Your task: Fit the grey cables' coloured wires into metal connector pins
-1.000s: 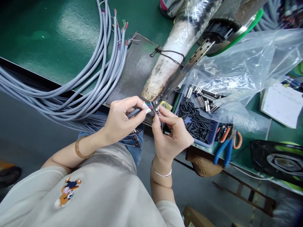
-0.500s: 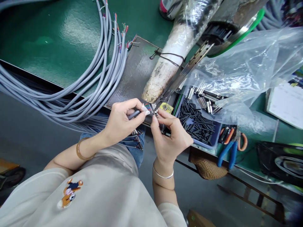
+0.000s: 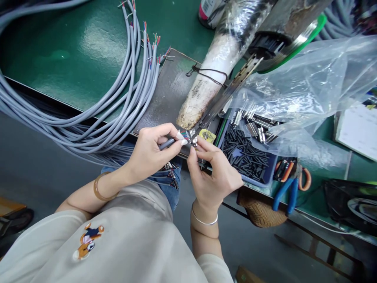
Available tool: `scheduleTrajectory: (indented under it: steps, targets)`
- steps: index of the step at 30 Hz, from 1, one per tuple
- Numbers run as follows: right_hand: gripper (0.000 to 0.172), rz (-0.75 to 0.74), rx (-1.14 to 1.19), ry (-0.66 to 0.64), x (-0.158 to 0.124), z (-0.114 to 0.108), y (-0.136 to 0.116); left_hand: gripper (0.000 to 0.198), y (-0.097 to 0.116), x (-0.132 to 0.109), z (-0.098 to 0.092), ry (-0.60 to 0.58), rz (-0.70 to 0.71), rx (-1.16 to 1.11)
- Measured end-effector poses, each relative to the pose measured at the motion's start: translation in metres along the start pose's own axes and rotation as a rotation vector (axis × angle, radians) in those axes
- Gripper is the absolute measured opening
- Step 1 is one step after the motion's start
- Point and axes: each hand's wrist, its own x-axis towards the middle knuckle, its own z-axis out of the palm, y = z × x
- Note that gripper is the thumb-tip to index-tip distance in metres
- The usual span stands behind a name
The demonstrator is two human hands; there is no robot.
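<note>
My left hand (image 3: 151, 147) is closed around the end of a grey cable (image 3: 166, 144), white covers on its thumb and index tips. Thin coloured wires (image 3: 185, 134) fan out from the cable's end just past those fingers. A small metal connector (image 3: 193, 137) is at the wires, between my two hands. My right hand (image 3: 213, 167) is closed in a pinch beside the connector; what lies between its fingertips is too small to make out. The tip of a slotted metal rod (image 3: 232, 88), like a soldering iron, comes down close to the connector.
A plastic-wrapped white tube (image 3: 203, 84) slants above the hands. At right are a blue tray (image 3: 269, 173) of black sleeves, metal connectors (image 3: 259, 129) under a clear bag (image 3: 306, 90), and blue-handled pliers (image 3: 285, 194). Grey cables (image 3: 118, 88) curve at left; wired connectors (image 3: 172, 175) rest over the lap.
The view has shifted slightly. My right fingertips sit a little lower against the connector, while my left hand keeps its hold on the cable.
</note>
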Motion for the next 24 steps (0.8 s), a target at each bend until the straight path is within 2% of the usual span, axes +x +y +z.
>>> scheduleTrajectory:
  steps: [4,11,17,19,22,24]
  targets:
    - [0.015,-0.015,-0.007,-0.03,-0.003,-0.002,0.001,0.009,-0.003,-0.001,-0.001,-0.034,-0.027,-0.006]
    - [0.014,-0.017,-0.056,0.002,-0.007,-0.002,-0.002,0.008,-0.001,-0.004,0.0,-0.044,-0.004,0.014]
    - [0.012,0.04,-0.002,0.03,-0.017,-0.004,0.0,0.008,-0.003,-0.009,0.0,-0.075,-0.05,-0.015]
    - [0.013,0.075,0.054,0.131,-0.021,-0.007,0.002,0.008,-0.004,-0.008,0.0,-0.083,-0.071,-0.06]
    - [0.019,0.11,0.226,0.401,-0.022,-0.012,0.002,0.011,-0.006,-0.003,0.0,-0.084,-0.108,-0.138]
    - [0.029,0.146,0.314,0.45,-0.022,-0.013,0.0,0.012,-0.006,0.0,0.0,-0.086,-0.124,-0.182]
